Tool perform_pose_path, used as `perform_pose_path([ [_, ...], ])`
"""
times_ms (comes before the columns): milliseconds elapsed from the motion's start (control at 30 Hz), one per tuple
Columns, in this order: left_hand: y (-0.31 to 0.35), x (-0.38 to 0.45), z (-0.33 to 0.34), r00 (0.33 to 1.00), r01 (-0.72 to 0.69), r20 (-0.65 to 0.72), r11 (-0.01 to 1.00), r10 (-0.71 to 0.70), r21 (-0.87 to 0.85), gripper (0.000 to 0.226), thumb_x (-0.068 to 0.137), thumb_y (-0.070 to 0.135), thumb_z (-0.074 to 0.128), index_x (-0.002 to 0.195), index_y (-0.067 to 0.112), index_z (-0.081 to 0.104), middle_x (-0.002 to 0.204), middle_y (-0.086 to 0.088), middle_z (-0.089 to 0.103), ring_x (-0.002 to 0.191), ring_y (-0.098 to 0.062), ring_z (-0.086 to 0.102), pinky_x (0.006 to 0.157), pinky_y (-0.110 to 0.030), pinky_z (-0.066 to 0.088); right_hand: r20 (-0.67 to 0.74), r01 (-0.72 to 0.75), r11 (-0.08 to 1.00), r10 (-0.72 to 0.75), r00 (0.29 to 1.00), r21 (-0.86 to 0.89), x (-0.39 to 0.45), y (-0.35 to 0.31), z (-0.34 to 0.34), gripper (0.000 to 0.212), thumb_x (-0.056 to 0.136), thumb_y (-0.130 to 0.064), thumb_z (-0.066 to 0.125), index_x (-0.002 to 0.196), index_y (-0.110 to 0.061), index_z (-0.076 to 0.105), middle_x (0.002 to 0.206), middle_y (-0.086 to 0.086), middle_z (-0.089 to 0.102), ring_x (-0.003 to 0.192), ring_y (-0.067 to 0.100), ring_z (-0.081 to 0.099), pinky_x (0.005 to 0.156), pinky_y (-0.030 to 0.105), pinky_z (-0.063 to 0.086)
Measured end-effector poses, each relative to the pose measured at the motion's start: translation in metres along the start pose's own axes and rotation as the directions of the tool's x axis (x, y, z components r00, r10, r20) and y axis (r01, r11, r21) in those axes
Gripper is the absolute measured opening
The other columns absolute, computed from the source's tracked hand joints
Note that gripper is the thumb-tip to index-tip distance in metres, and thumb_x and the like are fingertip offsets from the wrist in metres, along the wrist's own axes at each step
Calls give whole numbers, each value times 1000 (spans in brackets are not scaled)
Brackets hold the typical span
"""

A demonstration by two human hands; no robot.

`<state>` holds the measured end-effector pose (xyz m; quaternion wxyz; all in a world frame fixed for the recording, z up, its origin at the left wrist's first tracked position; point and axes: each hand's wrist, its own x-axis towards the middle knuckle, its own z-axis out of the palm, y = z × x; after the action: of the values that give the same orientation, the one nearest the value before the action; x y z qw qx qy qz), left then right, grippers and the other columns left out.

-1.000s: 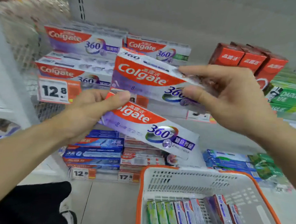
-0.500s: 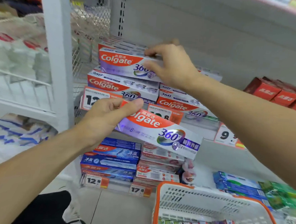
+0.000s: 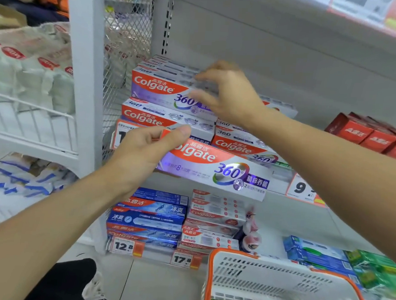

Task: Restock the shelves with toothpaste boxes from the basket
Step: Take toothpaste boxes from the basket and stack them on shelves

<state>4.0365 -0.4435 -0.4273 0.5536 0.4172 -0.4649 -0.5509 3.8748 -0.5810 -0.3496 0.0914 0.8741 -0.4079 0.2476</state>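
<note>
Toothpaste box held ready below the shelf stack, second box being set on top.

Left hand [image 3: 144, 146] gripped one end of a purple Colgate box [image 3: 214, 169], thumb across its front face, holding it level in the air just before the shelf edge [image 3: 281, 178]. Right hand [image 3: 228, 96] rested at the top box [image 3: 159, 87] of the left-hand stack, its blurred fingers loosely curved over the box's right end; whether they gripped it or only nudged it could not be told. Basket [image 3: 231, 265] below held more boxes on end. Such a carton looked light and stiff but crushable, with a glossy, somewhat slippery skin; a hold across the narrow sides near one end seemed soundest.
</note>
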Motion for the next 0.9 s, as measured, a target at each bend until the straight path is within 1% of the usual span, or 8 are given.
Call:
perform_pose_path([
  [100, 2, 3, -1, 998, -32, -58, 999, 32, -4, 45, 68, 48, 70, 94, 11, 75, 97, -8, 77, 89, -19, 74, 84, -33, 57, -14, 38, 976, -36, 999, 216, -18, -8, -40, 31, 96, -43, 58, 107, -18, 72, 98, -10, 70, 90, 9, 65, 85, 30, 52],
  [167, 6, 5, -4, 992, -55, -116, 998, 51, -32, 43, 68, 51, 76, 90, 15, 76, 97, -7, 78, 89, -19, 74, 87, -35, 55, 311, -76, 940, -34, 950, 333, -34, -9, -70, 33, 91, -50, 64, 109, -23, 70, 96, -10, 74, 89, 5, 68, 87, 32, 55],
  [267, 14, 7, -2, 985, -115, -135, 991, 105, -71, 32, 75, 49, 81, 84, 18, 78, 97, -6, 78, 89, -20, 75, 82, -35, 59, 686, -204, 941, -39, 727, 269, -60, -3, -95, 51, 78, -50, 72, 123, -28, 64, 111, -12, 73, 102, 9, 69, 96, 38, 54],
  [333, 19, 9, 1, 965, -207, -175, 976, 194, -60, 31, 76, 46, 78, 88, 17, 75, 93, -1, 78, 86, -14, 74, 77, -29, 59, 624, -215, 917, -46, 780, 336, -71, 0, -98, 48, 78, -41, 74, 123, -26, 65, 113, -11, 73, 103, 11, 70, 93, 37, 55],
  [433, 20, 18, -4, 845, -374, -304, 892, 440, 254, 46, 78, 48, 76, 108, 16, 61, 99, 8, 72, 91, -3, 67, 81, -18, 52, 439, -205, 918, 38, 898, 341, -76, 0, -92, 46, 79, -40, 73, 121, -25, 65, 113, -14, 72, 99, 5, 69, 91, 27, 54],
  [567, 7, 34, -17, 723, -264, -328, 683, 608, 681, 71, 84, 37, 76, 139, 10, 40, 132, -2, 48, 125, -14, 48, 106, -22, 36, 217, -146, 970, 102, 971, 194, -66, -1, -70, 52, 91, -43, 67, 136, -20, 55, 128, -4, 63, 114, 13, 61, 102, 36, 47],
  [733, -8, 51, -30, 776, -79, -366, 656, 513, 751, 93, 84, 36, 75, 152, 1, 21, 155, -17, 32, 144, -29, 29, 119, -37, 22, 117, -84, 995, 76, 990, 60, -45, -13, -37, 55, 93, -43, 63, 141, -19, 50, 120, 4, 59, 112, 24, 48, 95, 29, 34],
  [900, -14, 56, -38, 842, -168, -309, 758, 443, 631, 63, 90, 30, 71, 142, 14, 40, 134, 1, 55, 118, -14, 55, 96, -25, 40, -5, -74, 993, 74, 997, -94, -45, -14, -4, 44, 92, -51, 60, 129, -26, 63, 137, 5, 52, 128, 31, 39, 102, 45, 32],
])
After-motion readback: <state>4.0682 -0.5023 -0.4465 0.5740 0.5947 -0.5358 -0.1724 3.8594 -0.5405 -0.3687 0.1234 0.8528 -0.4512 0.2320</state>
